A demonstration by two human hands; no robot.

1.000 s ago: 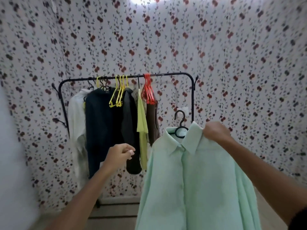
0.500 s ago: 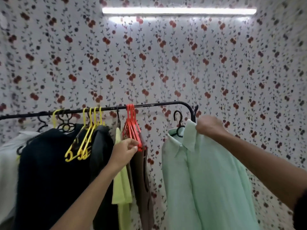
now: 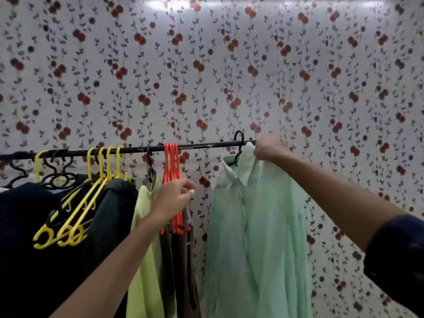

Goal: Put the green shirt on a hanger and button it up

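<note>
Mint-green button-up cotton shirt [image 3: 254,226] up at the black metal clothes rail [image 3: 202,146], both hands busy

Right hand [image 3: 270,148] grips the shirt at the collar and shoulder, fingers curled into the cloth, with its black plastic hanger [image 3: 238,145] hooked at the rail; left hand [image 3: 176,196] pinches the bunch of orange-red plastic hangers [image 3: 172,175], thumb and fingers closed on them; further left hang a lime-yellow top [image 3: 144,249], a brown garment [image 3: 183,260], dark clothes [image 3: 29,237] and yellow plastic hangers [image 3: 75,216], flowered wallpaper [image 3: 206,76] behind
</note>
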